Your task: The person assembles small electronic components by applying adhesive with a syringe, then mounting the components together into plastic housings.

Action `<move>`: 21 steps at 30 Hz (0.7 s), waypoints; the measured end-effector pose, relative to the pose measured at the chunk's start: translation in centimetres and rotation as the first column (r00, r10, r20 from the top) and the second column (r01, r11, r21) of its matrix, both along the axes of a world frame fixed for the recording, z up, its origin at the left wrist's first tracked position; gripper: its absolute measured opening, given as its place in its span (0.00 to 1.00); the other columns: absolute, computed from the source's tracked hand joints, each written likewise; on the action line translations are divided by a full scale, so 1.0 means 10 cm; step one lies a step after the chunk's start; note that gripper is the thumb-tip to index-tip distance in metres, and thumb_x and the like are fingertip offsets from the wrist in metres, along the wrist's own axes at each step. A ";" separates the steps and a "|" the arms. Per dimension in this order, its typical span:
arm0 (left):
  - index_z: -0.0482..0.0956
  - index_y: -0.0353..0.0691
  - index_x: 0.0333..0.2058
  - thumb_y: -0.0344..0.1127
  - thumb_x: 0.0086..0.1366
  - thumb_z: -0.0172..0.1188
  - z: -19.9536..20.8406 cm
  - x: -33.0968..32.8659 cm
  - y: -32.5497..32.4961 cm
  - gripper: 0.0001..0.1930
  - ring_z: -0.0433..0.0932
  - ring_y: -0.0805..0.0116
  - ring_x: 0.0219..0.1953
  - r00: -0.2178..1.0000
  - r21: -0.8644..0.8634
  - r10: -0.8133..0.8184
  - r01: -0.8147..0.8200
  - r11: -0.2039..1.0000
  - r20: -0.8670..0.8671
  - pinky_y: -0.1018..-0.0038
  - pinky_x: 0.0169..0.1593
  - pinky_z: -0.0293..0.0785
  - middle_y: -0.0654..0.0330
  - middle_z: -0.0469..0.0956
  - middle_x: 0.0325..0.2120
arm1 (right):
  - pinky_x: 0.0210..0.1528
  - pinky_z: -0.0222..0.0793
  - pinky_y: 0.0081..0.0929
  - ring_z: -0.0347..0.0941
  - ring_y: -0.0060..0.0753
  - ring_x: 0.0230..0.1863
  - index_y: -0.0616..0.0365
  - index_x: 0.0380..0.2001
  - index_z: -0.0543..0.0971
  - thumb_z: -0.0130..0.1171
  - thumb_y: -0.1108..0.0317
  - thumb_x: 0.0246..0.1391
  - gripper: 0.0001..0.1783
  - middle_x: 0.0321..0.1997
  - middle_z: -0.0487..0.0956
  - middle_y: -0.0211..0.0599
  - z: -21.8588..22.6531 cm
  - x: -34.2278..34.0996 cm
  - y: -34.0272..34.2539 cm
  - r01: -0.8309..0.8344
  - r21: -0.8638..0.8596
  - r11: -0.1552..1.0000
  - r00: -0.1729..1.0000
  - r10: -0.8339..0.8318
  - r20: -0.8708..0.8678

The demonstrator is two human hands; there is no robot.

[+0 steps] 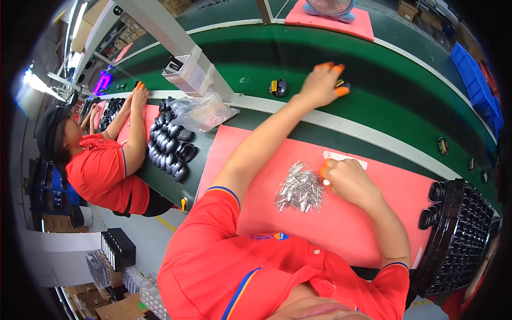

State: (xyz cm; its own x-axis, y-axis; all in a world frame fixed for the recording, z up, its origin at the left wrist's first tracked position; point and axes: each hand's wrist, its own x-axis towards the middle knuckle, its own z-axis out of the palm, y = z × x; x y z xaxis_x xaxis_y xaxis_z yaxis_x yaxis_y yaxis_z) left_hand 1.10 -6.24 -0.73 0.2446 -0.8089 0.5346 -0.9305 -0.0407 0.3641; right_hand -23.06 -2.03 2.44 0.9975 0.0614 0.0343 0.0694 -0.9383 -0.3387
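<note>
My left hand (320, 85) reaches over the green conveyor belt (384, 80), orange covers on its fingertips. Its fingers and thumb are spread around a small black-and-yellow part (344, 84); the thumb is close against it, but whether they touch I cannot tell. My right hand (349, 181) is closed above the pink mat (256, 160), just right of a heap of thin silvery metal pins (300, 189). A small white tip shows at its fingers; what they hold, if anything, is hidden.
Another black-and-yellow part (277, 87) sits on the belt. Black trays of parts (456, 240) stand at right. Left are dark rounded casings (168, 144), a plastic bag (205, 113) and a post (176, 40). A co-worker (106, 165) works at far left.
</note>
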 end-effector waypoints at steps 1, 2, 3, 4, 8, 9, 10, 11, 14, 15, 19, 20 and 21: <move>0.76 0.40 0.51 0.45 0.56 0.67 0.12 0.14 0.16 0.26 0.69 0.48 0.57 1.000 0.073 0.012 -0.014 0.997 0.026 0.60 0.59 0.66 0.46 0.74 0.50 | 0.32 0.72 0.42 0.77 0.47 0.30 0.60 0.23 0.77 0.61 0.75 0.40 0.03 0.28 0.77 0.44 -0.01 0.01 0.02 -0.027 -0.038 0.999 1.000 0.027 0.016; 0.79 0.43 0.48 0.44 0.55 0.67 0.28 0.24 0.31 0.22 0.72 0.51 0.54 0.998 0.191 0.068 -0.068 0.979 0.010 0.62 0.57 0.68 0.49 0.75 0.50 | 0.32 0.72 0.42 0.77 0.47 0.30 0.60 0.23 0.77 0.61 0.75 0.40 0.03 0.28 0.77 0.44 -0.02 0.01 0.01 -0.014 -0.030 0.999 1.000 0.014 0.018; 0.81 0.45 0.44 0.43 0.55 0.67 0.33 0.40 0.49 0.18 0.75 0.53 0.50 0.987 0.198 0.160 -0.159 0.967 0.012 0.63 0.54 0.71 0.52 0.78 0.46 | 0.32 0.72 0.41 0.77 0.47 0.30 0.60 0.22 0.78 0.61 0.75 0.40 0.03 0.29 0.77 0.44 0.00 0.04 0.02 -0.013 -0.028 1.000 1.000 0.014 0.025; 0.82 0.44 0.41 0.41 0.55 0.66 0.31 0.61 0.65 0.16 0.78 0.53 0.45 0.971 0.160 0.234 -0.240 0.958 0.051 0.62 0.49 0.74 0.52 0.80 0.41 | 0.33 0.73 0.41 0.77 0.47 0.30 0.60 0.22 0.78 0.61 0.75 0.39 0.03 0.29 0.77 0.44 0.02 0.07 0.03 -0.015 -0.027 1.000 0.999 0.016 0.031; 0.81 0.39 0.37 0.38 0.57 0.65 0.35 0.92 0.95 0.12 0.81 0.62 0.28 0.889 0.312 0.451 -0.406 0.859 -0.083 0.68 0.35 0.76 0.52 0.81 0.34 | 0.31 0.75 0.40 0.79 0.47 0.30 0.60 0.21 0.79 0.59 0.75 0.39 0.02 0.27 0.78 0.45 0.02 0.09 0.01 -0.015 0.000 1.000 0.998 0.015 0.067; 0.81 0.37 0.38 0.39 0.58 0.66 0.37 0.89 0.96 0.14 0.81 0.66 0.22 0.840 0.368 0.469 -0.360 0.857 -0.272 0.71 0.30 0.76 0.53 0.81 0.32 | 0.32 0.75 0.40 0.79 0.47 0.31 0.60 0.21 0.79 0.59 0.76 0.39 0.02 0.28 0.79 0.46 0.02 0.09 0.01 -0.018 0.001 1.000 0.998 0.018 0.055; 0.81 0.37 0.38 0.39 0.58 0.66 0.33 0.88 0.95 0.14 0.81 0.66 0.22 0.843 0.367 0.465 -0.356 0.859 -0.272 0.71 0.30 0.76 0.53 0.81 0.32 | 0.32 0.75 0.40 0.79 0.47 0.31 0.60 0.21 0.79 0.59 0.76 0.39 0.02 0.28 0.79 0.47 0.02 0.09 0.01 -0.021 0.001 1.000 0.999 0.021 0.042; 0.80 0.35 0.39 0.40 0.58 0.66 0.27 0.86 0.96 0.16 0.78 0.70 0.18 0.839 0.353 0.450 -0.339 0.872 -0.307 0.74 0.26 0.74 0.54 0.81 0.30 | 0.32 0.75 0.40 0.79 0.47 0.31 0.60 0.21 0.79 0.59 0.76 0.39 0.02 0.28 0.79 0.47 0.02 0.08 0.01 -0.018 -0.001 1.000 0.999 0.018 0.044; 0.79 0.32 0.41 0.41 0.58 0.67 0.16 0.82 0.96 0.19 0.76 0.75 0.15 0.813 0.371 0.426 -0.283 0.884 -0.396 0.77 0.22 0.71 0.56 0.81 0.28 | 0.34 0.76 0.40 0.79 0.48 0.33 0.61 0.21 0.80 0.58 0.77 0.39 0.02 0.29 0.79 0.48 -0.01 0.06 -0.01 -0.003 0.048 0.999 1.000 0.002 0.022; 0.78 0.32 0.43 0.41 0.58 0.68 0.15 0.81 0.95 0.20 0.75 0.75 0.16 0.787 0.403 0.424 -0.245 0.882 -0.449 0.78 0.21 0.71 0.57 0.80 0.28 | 0.34 0.76 0.40 0.79 0.49 0.33 0.61 0.20 0.80 0.59 0.77 0.38 0.02 0.29 0.78 0.49 -0.03 0.05 -0.03 -0.005 0.049 0.999 1.000 0.004 0.018; 0.78 0.33 0.44 0.39 0.56 0.70 0.15 0.74 0.89 0.21 0.77 0.73 0.21 0.795 0.429 0.408 -0.209 0.879 -0.450 0.76 0.26 0.73 0.54 0.81 0.32 | 0.33 0.76 0.39 0.79 0.48 0.33 0.61 0.21 0.80 0.59 0.77 0.38 0.03 0.29 0.79 0.48 -0.03 0.06 0.01 0.002 0.030 1.000 0.999 -0.003 0.045; 0.78 0.33 0.44 0.39 0.56 0.70 0.10 0.75 0.90 0.21 0.77 0.73 0.21 0.796 0.429 0.407 -0.207 0.879 -0.448 0.76 0.26 0.73 0.54 0.81 0.32 | 0.33 0.76 0.39 0.79 0.48 0.33 0.61 0.21 0.80 0.59 0.77 0.38 0.03 0.29 0.79 0.48 -0.02 0.06 0.03 0.004 0.031 1.000 0.999 -0.006 0.047; 0.77 0.35 0.45 0.39 0.55 0.70 0.04 0.77 0.92 0.21 0.78 0.69 0.25 0.904 0.329 0.311 -0.210 0.921 -0.294 0.74 0.30 0.74 0.54 0.81 0.33 | 0.32 0.76 0.39 0.79 0.47 0.32 0.61 0.21 0.80 0.59 0.77 0.38 0.02 0.29 0.79 0.47 -0.01 0.06 0.06 0.002 -0.009 1.000 0.997 -0.001 0.076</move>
